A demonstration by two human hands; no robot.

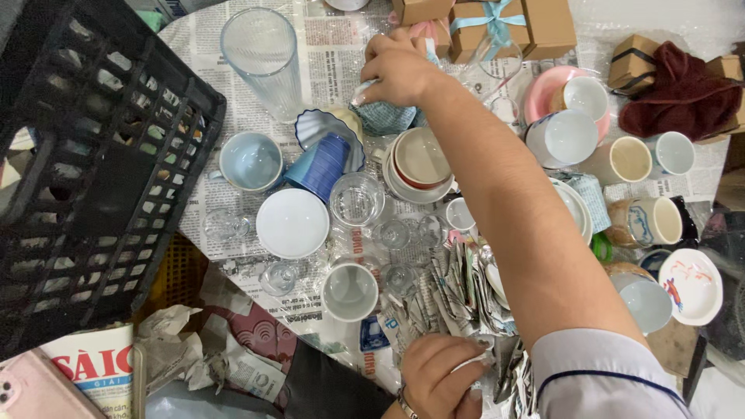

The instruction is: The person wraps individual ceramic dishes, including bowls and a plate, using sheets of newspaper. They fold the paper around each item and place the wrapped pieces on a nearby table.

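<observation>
My right hand (400,68) reaches far across the table and is closed over the rim of a blue patterned cup (386,119), just beyond a stack of brown-and-white bowls (419,163). Close to me, my left hand (436,379), with a bracelet on the wrist, grips the edge of a crumpled newspaper bundle (458,291). A scalloped blue dish (322,126) and a blue striped cup (322,167) lie just left of the patterned cup.
A black plastic crate (85,171) fills the left side. On the newspaper-covered table (334,46) stand a tall glass (264,54), a light blue cup (250,161), a white bowl (292,223), small glasses and mugs (648,221). Gift boxes (497,27) and a maroon cloth (683,93) sit at the far edge.
</observation>
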